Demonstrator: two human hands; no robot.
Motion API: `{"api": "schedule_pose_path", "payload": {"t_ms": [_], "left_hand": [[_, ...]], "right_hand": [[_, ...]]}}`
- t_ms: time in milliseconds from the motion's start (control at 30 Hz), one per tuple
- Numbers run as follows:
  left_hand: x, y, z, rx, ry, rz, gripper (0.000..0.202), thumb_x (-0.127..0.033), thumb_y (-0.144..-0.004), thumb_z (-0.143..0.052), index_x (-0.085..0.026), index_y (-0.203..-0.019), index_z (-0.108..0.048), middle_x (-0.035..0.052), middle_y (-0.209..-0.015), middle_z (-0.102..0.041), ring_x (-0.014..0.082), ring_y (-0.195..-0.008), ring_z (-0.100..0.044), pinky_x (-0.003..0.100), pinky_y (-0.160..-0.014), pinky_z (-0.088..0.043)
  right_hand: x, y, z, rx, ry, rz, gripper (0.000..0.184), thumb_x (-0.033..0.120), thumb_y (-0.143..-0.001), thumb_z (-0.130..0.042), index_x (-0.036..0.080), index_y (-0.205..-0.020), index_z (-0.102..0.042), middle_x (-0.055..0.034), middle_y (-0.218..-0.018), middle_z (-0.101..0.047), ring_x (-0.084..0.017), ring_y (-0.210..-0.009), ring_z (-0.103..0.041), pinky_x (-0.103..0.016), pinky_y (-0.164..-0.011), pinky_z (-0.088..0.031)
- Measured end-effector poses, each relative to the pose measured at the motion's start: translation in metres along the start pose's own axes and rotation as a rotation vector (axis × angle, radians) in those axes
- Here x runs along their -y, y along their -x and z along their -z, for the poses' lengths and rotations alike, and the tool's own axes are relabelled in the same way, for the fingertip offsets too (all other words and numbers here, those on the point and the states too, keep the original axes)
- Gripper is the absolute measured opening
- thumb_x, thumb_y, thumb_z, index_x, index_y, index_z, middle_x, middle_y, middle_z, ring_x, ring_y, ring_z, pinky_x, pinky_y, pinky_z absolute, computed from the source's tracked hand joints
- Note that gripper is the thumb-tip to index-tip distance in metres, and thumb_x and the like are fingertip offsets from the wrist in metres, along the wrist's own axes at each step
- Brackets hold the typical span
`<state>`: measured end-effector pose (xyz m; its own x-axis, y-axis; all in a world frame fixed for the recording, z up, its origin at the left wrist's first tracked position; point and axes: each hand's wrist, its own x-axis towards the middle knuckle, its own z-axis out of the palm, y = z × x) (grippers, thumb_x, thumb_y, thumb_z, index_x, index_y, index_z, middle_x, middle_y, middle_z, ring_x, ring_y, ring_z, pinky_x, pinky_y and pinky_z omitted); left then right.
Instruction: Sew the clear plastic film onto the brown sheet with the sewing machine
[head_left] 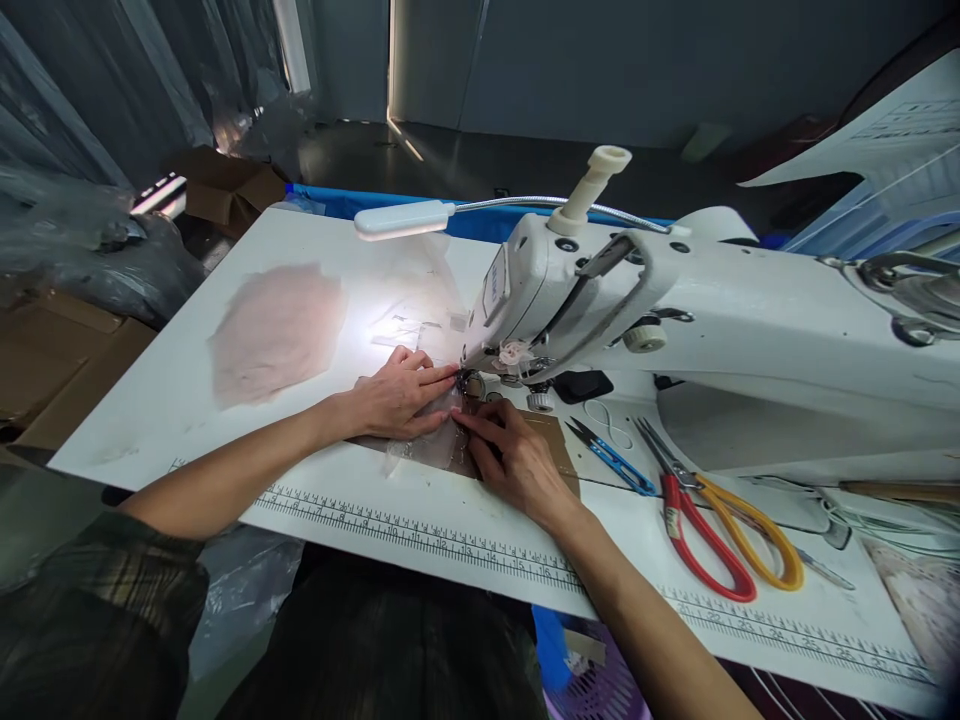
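A white sewing machine (525, 270) stands on the table, its needle area close to both hands. My left hand (405, 395) lies flat, fingers stretched out, over a piece of sheer pale fabric (446, 445) just left of the presser foot. On the near side of the foot, my right hand (514, 455) has its fingers bent in on the edge of that fabric; its exact grip is partly hidden. More of the thin material spreads behind the left hand under a bright light. A stack of sheer pink pieces (277, 330) rests to the left.
Blue thread snips (615, 458) and scissors with red and yellow handles (712, 520) lie right of my right hand. A ruler strip (420, 530) runs along the table's front edge. Above the fabric extends a white lamp (403, 219). Cardboard boxes (60, 350) stand at left.
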<state>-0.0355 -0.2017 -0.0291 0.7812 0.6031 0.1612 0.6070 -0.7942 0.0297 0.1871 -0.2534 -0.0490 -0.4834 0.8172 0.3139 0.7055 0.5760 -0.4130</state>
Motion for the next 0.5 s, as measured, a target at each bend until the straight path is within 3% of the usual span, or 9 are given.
{"api": "schedule_pose_path", "payload": {"t_ms": [500], "left_hand": [[0.0006, -0.001, -0.0043, -0.042, -0.042, -0.022, 0.051, -0.043, -0.098, -0.038, -0.009, -0.132, -0.054, 0.0126, -0.143, -0.048, 0.0287, -0.1, -0.047, 0.043, -0.082, -0.035]], "right_hand": [[0.0007, -0.0008, 0.0019, 0.026, -0.014, -0.003, 0.039, 0.016, -0.088, -0.045, 0.023, -0.118, -0.068, -0.0102, -0.101, -0.058, -0.021, -0.089, -0.064, -0.037, -0.074, -0.058]]}}
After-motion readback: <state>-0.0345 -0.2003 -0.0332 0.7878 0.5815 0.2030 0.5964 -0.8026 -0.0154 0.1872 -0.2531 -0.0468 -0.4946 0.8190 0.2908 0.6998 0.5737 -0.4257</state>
